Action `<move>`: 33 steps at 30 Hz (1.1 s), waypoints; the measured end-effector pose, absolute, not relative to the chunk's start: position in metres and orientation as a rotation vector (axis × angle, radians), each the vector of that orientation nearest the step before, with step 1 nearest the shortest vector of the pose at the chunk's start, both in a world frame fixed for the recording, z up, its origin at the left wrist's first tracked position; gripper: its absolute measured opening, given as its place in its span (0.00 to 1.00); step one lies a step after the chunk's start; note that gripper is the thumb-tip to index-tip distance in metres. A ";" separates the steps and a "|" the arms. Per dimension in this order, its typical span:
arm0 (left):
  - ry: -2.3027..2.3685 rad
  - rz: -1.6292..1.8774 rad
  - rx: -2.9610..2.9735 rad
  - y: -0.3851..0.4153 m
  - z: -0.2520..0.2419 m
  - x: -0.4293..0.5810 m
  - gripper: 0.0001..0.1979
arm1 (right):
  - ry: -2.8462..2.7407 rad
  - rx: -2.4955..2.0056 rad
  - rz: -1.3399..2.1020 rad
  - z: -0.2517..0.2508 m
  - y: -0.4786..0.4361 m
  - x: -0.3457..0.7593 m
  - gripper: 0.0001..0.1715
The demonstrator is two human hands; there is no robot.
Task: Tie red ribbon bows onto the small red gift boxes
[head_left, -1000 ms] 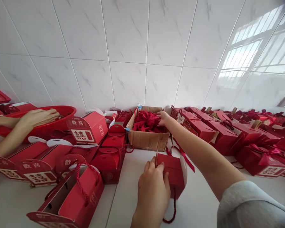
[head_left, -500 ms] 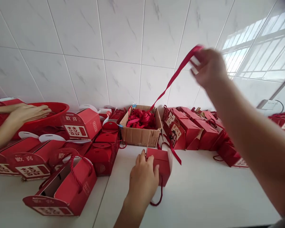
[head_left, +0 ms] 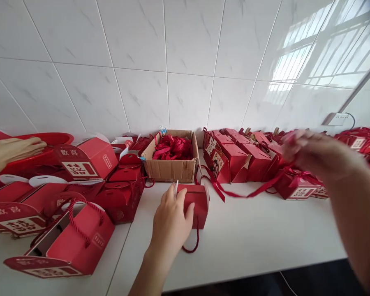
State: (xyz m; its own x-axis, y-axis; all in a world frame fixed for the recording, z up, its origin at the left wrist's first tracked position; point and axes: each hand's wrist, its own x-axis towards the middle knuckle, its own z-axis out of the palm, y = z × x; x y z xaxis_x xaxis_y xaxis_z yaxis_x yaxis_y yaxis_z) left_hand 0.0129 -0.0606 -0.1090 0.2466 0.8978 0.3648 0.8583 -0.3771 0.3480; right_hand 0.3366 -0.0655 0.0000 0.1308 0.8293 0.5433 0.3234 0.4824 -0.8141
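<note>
The red box (head_left: 200, 204) is being gripped steady by the left hand (head_left: 172, 220) while a ribbon (head_left: 255, 193) is being pinched, trailing clear, by the right hand (head_left: 310, 153)

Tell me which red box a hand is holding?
The small red box standing alone before the cardboard box: the left hand grips it; the right hand holds ribbon.

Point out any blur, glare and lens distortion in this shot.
Head view: the right hand is motion-blurred, as is the ribbon near it; the left hand on the red box is sharp; window reflection glares on the tiled wall; tile lines bow from the wide lens.
</note>
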 end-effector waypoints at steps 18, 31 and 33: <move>1.644 0.918 2.700 -0.055 -0.117 0.041 0.19 | -1.397 -0.990 1.463 -0.126 -0.035 0.267 0.10; 1.347 0.692 2.750 -0.051 -0.108 0.027 0.18 | -1.449 -0.945 1.463 -0.121 -0.044 0.259 0.09; 1.315 0.674 2.767 -0.051 -0.107 0.025 0.18 | -1.437 -0.916 1.474 -0.120 -0.045 0.261 0.09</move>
